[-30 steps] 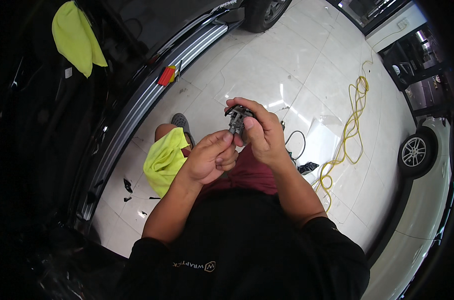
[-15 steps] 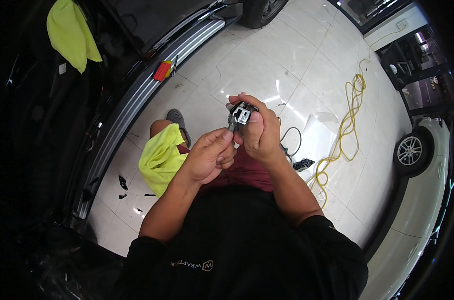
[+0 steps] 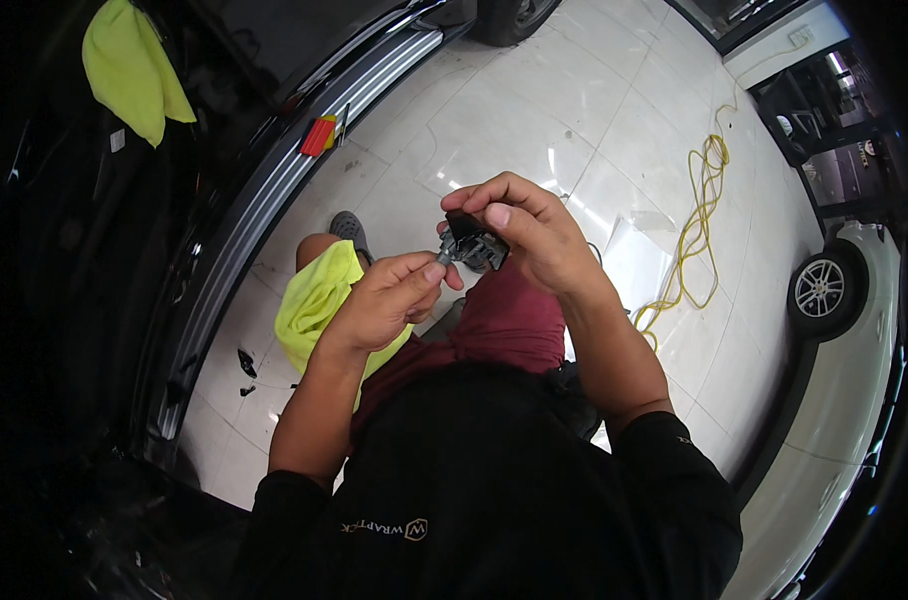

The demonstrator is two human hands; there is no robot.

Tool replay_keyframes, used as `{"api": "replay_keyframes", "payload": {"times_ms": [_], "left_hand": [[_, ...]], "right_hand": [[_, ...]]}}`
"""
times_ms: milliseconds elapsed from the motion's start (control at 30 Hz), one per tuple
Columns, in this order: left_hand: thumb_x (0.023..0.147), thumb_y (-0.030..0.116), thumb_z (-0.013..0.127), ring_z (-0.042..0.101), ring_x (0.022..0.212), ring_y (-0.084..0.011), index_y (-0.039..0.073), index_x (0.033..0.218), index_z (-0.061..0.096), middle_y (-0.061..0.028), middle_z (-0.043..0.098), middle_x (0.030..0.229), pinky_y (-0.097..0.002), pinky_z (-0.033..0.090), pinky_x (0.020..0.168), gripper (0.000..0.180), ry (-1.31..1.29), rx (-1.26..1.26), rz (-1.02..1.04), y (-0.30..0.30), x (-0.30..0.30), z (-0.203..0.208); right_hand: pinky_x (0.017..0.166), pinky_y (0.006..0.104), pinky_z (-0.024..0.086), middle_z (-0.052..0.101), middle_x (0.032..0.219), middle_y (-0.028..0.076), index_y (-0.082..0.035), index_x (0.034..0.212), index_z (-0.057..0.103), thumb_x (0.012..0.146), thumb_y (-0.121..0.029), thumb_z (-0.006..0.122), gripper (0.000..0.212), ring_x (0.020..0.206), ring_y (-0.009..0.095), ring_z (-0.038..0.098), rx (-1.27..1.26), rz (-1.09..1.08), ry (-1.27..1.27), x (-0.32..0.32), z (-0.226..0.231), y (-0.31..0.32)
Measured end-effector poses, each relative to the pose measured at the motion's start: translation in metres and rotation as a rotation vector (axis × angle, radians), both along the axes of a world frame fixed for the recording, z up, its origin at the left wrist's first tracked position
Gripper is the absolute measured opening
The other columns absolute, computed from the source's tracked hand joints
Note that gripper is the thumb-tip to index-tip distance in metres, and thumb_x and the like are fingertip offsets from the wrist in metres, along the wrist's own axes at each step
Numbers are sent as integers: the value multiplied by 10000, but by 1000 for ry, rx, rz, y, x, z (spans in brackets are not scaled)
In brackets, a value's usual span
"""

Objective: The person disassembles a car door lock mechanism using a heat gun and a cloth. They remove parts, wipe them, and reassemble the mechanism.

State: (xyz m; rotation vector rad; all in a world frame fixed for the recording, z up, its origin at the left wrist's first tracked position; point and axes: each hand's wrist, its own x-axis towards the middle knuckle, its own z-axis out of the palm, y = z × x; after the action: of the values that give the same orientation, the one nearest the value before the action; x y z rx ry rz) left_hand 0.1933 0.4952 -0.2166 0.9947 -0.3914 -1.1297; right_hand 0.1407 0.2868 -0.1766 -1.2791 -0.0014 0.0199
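Over my lap, both hands hold one small car part (image 3: pixel 486 250), a glossy black cap with a dark bracket-like body and a grey metal stem (image 3: pixel 447 246). My left hand (image 3: pixel 384 302) pinches the stem between thumb and forefinger, its other fingers curled in. Around the black side, my right hand (image 3: pixel 546 238) closes with its thumb and fingertips, hiding some of it. A yellow-green cloth (image 3: pixel 316 288) drapes over my left leg, below and left of my left hand.
A black car's silver-striped sill (image 3: pixel 259 190) runs along the left, with red and yellow flat scrapers (image 3: pixel 318 136) on it. Another yellow-green cloth (image 3: pixel 134 75) hangs there. Small black pieces (image 3: pixel 246 363) lie on the tiles. Rightward are a yellow cord (image 3: pixel 702 220), white sheet (image 3: pixel 634 262) and pale car (image 3: pixel 844 400).
The part has been turned, so its glossy black side shows where pale metal faced up. Both hands have shifted slightly left, and the right-hand fingers have loosened and spread a little.
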Motion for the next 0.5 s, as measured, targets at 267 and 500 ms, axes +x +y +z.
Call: {"api": "replay_keyframes", "payload": {"times_ms": [267,500], "left_hand": [[1012,224,431,277,503,-49,-16,985,572,53,342,582,-216,250,503,280,17,20,5,4,2,-6],[1017,218,424,264,484,-49,-18,976,566,51,334,570,-214,242,485,279,65,8,20,-1,3,-3]], "right_hand": [[949,373,460,566,1203,161,-9,1038,565,894,-115,587,180,1097,242,577,-73,104,-25,-2,5,-3],[958,339,439,575,1197,129,0,1081,553,961,-134,514,185,1112,195,549,-399,23,-146,-3,-5,-2]]}}
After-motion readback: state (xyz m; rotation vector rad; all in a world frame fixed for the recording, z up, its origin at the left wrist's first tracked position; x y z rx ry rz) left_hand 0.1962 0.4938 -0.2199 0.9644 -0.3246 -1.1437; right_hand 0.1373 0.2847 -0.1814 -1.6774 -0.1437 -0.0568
